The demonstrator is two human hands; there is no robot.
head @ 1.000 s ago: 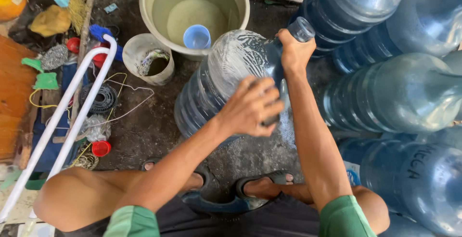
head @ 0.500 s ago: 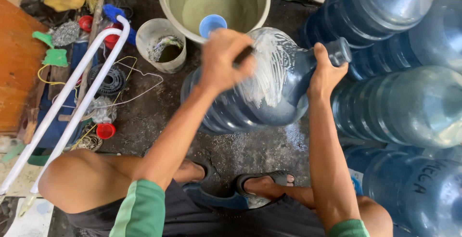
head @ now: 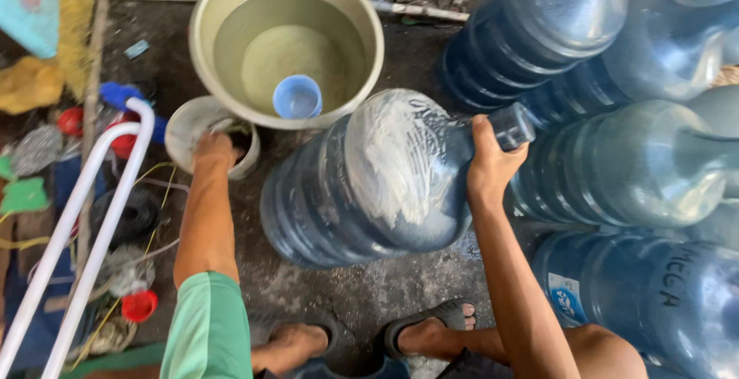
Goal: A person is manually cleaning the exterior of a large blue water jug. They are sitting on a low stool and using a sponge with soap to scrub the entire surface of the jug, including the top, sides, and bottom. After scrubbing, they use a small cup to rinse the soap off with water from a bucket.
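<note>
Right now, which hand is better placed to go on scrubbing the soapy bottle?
Probably the left hand: it is free, dipped into the small white tub beside the bottle. The right hand grips the bottle by its neck, steadying it.

wet, dark ground (head: 400,287) carries a basin (head: 202,48), blue jugs (head: 616,171), perhaps red caps (head: 139,305).

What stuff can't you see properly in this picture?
- Head view: the fingers of the left hand dip into the small white tub, so what they touch is hidden.
- The bottom of the soapy blue jug faces the ground; the jug itself hides it.
- The right hand covers part of the jug's neck.
- The stacked blue jugs are cut off by the right edge.
- The clutter at left is too small and blurred to name.
</note>
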